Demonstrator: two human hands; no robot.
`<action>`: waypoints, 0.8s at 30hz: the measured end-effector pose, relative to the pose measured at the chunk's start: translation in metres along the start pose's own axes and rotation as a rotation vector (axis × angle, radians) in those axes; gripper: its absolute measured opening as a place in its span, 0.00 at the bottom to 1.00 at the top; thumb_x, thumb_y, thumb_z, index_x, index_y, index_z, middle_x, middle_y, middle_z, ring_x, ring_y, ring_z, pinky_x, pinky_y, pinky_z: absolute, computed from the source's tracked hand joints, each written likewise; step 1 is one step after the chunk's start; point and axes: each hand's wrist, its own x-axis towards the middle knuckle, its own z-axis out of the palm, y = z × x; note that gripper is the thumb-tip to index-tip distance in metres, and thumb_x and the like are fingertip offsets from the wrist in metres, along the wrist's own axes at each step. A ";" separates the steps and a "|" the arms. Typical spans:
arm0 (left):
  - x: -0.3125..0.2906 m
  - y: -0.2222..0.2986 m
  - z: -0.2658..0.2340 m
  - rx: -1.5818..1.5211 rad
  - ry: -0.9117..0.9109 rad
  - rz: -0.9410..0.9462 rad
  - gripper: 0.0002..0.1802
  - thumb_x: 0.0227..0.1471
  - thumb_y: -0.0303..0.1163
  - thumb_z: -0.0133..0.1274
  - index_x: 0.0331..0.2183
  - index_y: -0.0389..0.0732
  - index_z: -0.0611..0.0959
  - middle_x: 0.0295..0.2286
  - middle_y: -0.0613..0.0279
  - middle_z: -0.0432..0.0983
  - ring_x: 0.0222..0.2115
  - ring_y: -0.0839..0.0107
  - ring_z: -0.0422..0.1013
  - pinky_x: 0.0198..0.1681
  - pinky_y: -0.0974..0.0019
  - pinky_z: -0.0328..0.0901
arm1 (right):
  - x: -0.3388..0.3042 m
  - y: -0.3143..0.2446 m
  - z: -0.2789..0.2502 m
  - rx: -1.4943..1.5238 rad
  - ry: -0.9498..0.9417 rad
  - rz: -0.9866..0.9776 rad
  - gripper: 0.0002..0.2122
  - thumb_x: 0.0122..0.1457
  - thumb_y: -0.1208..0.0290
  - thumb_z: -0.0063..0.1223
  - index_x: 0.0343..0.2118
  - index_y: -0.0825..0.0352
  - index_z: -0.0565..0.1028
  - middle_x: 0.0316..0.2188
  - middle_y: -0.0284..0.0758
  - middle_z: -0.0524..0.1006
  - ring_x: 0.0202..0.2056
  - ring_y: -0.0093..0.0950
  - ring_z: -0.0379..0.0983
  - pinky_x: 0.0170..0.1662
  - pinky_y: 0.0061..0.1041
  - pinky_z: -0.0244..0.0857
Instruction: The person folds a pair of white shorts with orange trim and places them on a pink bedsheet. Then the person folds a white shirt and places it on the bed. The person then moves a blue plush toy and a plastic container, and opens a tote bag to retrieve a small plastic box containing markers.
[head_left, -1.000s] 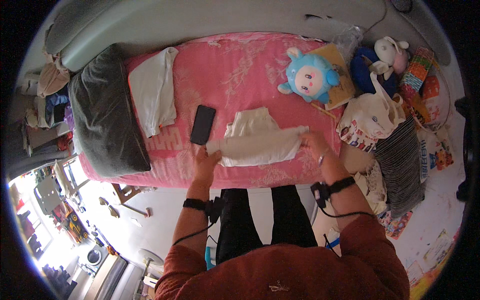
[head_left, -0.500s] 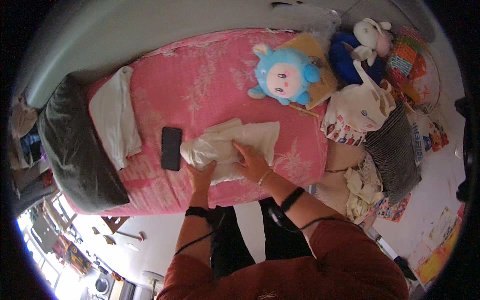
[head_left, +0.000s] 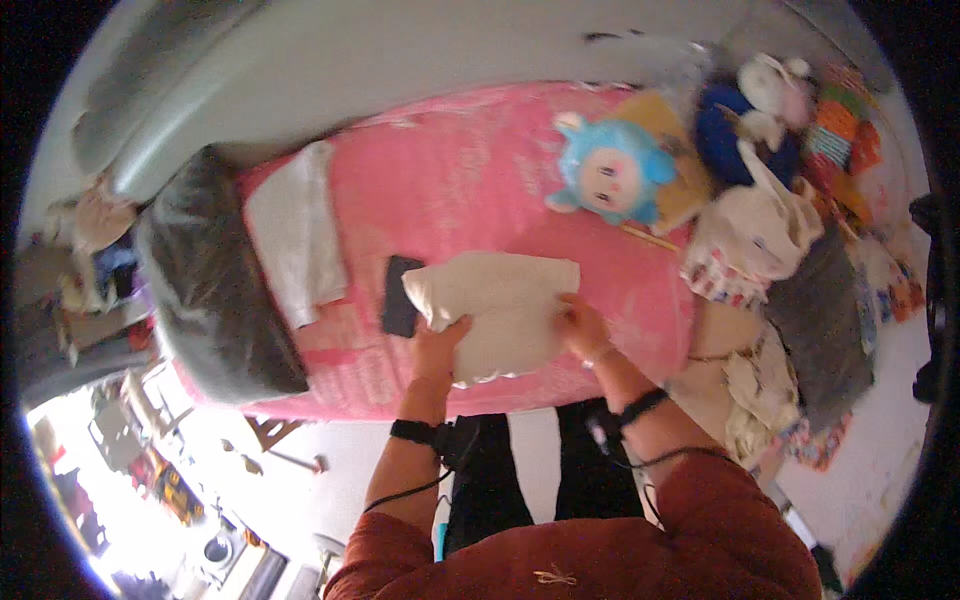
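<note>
A folded cream cloth [head_left: 505, 315] lies spread on the pink patterned bed cover, roughly rectangular, its lower edge ruffled. My left hand [head_left: 436, 348] grips its near left edge, thumb on top and the other fingers mostly hidden beneath. At the cloth's right edge is my right hand [head_left: 585, 330], touching it; motion smears its fingers, so whether they close on the fabric is unclear. A dark phone [head_left: 401, 300] lies flat just left of the cloth, partly covered by its corner.
Left on the bed are a folded white cloth [head_left: 297, 235] and a dark grey pillow [head_left: 215, 285]. A blue plush toy [head_left: 610, 172] rests on brown cardboard [head_left: 685, 200] at the far right. A white bag [head_left: 750, 230] and a grey cushion [head_left: 825, 330] are beyond.
The cream cloth has gone from rumpled with loose flaps to a flatter, squarer shape, and now overlaps the phone. My right hand has moved from on top of it to its right edge.
</note>
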 end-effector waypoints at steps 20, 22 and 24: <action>0.014 0.080 -0.163 -0.612 0.024 -0.006 0.13 0.57 0.41 0.49 0.41 0.45 0.75 0.36 0.62 0.70 0.40 0.62 0.69 0.47 0.54 0.64 | -0.032 -0.064 -0.054 -0.332 0.339 -0.030 0.19 0.57 0.59 0.53 0.45 0.68 0.71 0.36 0.40 0.78 0.36 0.33 0.77 0.40 0.32 0.69; 0.008 0.032 -0.155 -0.566 -0.106 0.109 0.15 0.57 0.42 0.47 0.43 0.46 0.74 0.37 0.61 0.72 0.41 0.61 0.69 0.47 0.55 0.64 | -0.003 -0.083 -0.076 -0.284 0.546 -0.212 0.23 0.54 0.60 0.56 0.48 0.69 0.69 0.39 0.44 0.76 0.39 0.39 0.74 0.43 0.37 0.67; 0.002 -0.008 -0.137 -0.580 -0.100 0.070 0.10 0.57 0.38 0.49 0.36 0.42 0.77 0.31 0.62 0.75 0.35 0.67 0.72 0.39 0.64 0.68 | 0.036 -0.104 -0.109 -0.054 0.638 -0.342 0.27 0.50 0.62 0.58 0.51 0.71 0.67 0.44 0.50 0.72 0.45 0.46 0.69 0.47 0.41 0.64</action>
